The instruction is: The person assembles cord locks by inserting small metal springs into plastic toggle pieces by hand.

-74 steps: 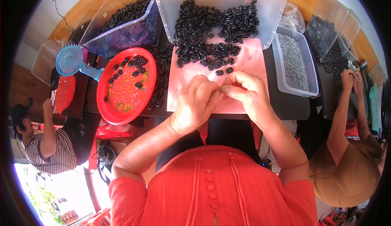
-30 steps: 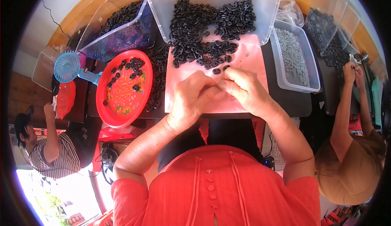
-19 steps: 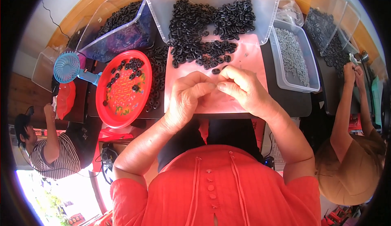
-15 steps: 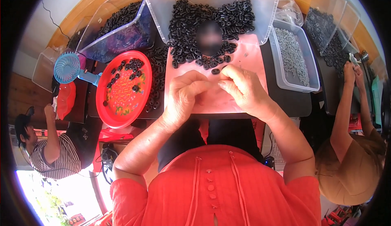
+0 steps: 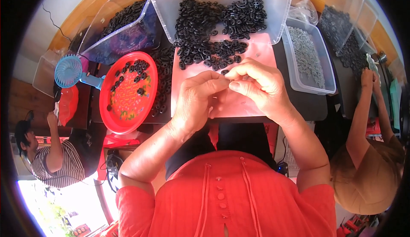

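My left hand (image 5: pixel 193 98) and my right hand (image 5: pixel 261 83) meet above a pink sheet (image 5: pixel 252 105), thumbs and forefingers pinched and fingertips touching. Whatever sits between the fingertips is too small and too covered to make out. Just beyond them one small black oval piece with holes (image 5: pixel 225 71) shows, partly hidden by the right forefinger. A spread of such black pieces (image 5: pixel 192 51) covers the far part of the sheet. It runs back into a clear plastic bin (image 5: pixel 162 13) lying with its opening toward me.
To the left, a red tray (image 5: pixel 104 109) holds several black pieces, beside a blue handheld fan (image 5: pixel 68 71). A clear tub (image 5: pixel 294 81) of small grey pieces stands right. Another bin (image 5: pixel 124 34) of black pieces is far left. People work at both sides (image 5: pixel 55 156).
My left hand has moved right and slightly up, closing the small gap to my right fingertips. The right hand has shifted a little up and left.
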Demonstrator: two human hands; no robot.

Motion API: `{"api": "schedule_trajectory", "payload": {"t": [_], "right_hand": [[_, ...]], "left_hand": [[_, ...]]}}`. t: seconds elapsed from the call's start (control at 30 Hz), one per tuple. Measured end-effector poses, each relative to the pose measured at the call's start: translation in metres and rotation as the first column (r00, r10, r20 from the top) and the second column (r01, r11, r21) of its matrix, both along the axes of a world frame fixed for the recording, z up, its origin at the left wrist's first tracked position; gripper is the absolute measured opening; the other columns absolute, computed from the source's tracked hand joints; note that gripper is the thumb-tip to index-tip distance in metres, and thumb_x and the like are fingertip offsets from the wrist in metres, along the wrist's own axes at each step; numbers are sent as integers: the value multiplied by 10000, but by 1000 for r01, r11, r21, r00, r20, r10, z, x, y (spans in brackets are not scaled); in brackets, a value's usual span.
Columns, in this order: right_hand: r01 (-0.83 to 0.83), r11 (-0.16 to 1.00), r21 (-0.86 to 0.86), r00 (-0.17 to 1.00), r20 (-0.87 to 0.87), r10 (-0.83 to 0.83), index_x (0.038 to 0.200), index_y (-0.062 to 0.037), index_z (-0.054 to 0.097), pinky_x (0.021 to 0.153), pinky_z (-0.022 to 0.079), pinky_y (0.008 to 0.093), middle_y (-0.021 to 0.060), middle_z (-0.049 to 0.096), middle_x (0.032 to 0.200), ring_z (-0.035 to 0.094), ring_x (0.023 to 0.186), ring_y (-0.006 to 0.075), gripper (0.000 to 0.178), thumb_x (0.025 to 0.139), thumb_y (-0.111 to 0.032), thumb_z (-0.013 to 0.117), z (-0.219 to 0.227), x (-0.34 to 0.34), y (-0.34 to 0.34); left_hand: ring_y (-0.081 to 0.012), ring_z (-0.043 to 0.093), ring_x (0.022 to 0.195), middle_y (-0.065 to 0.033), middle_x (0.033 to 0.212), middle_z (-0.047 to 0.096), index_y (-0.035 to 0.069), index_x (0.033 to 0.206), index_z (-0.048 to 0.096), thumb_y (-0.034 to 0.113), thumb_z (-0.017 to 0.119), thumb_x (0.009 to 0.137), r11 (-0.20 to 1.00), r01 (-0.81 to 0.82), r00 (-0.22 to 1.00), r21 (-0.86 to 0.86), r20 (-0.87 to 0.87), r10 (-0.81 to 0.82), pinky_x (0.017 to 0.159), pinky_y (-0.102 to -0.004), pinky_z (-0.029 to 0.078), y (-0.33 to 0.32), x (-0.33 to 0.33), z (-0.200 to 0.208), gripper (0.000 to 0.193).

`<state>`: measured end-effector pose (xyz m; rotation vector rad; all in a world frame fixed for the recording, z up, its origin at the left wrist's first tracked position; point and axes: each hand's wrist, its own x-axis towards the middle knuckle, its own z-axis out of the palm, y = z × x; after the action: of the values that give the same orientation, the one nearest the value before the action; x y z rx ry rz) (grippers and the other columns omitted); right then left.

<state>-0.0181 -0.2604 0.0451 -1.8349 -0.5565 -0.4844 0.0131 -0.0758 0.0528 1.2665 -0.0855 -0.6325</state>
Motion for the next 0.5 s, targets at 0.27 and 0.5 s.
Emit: {"api": "schedule_trajectory", "payload": {"t": [0.27,0.5], "right_hand": [[-73,972,225,991,-89,95,926,35,631,668,512,239,56,645,844,635,750,111,72,863,36,665,-1,-1,-1],[-33,898,438,968,-209,138,941,42,634,685,500,235,59,666,857,622,758,96,57,885,39,642,2,-11,5]], "left_hand": [[-139,518,504,-68,673,563,-18,902,609,150,605,891,984,77,994,-160,-69,-89,394,-249,351,-4,2,7,168],[-144,528,528,-63,667,556,-14,886,608,147,607,895,963,86,987,-254,-112,-118,393,-261,351,-6,1,8,162]]}}
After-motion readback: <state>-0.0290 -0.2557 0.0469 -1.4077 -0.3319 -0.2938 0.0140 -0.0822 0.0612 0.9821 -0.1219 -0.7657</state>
